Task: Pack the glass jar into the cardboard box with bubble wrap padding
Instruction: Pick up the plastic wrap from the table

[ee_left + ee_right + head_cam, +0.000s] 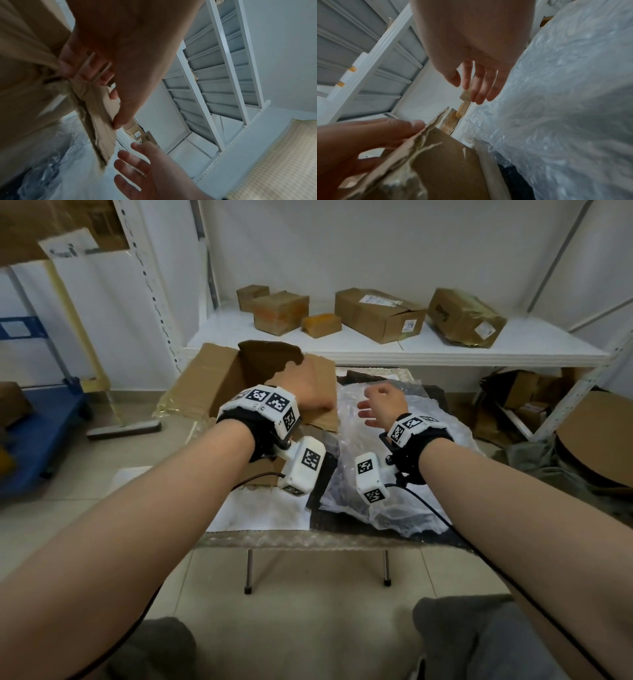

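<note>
An open cardboard box [212, 385] with torn flaps stands at the back left of a small low table. My left hand [308, 392] pinches its right flap [101, 121] between thumb and fingers [96, 73], the flap's ragged edge [419, 146] sticking out past them. Clear bubble wrap [376, 501] lies crumpled over the table's right half. My right hand [380, 405] hovers open above the wrap, fingers [477, 86] spread and holding nothing. No glass jar shows in any view.
A white shelf [342, 350] behind the table carries several taped cardboard boxes [376, 313]. A white sheet [260, 508] lies on the table's front left. A blue cart [34, 440] stands on the floor at left. Flattened cardboard [599, 433] lies at right.
</note>
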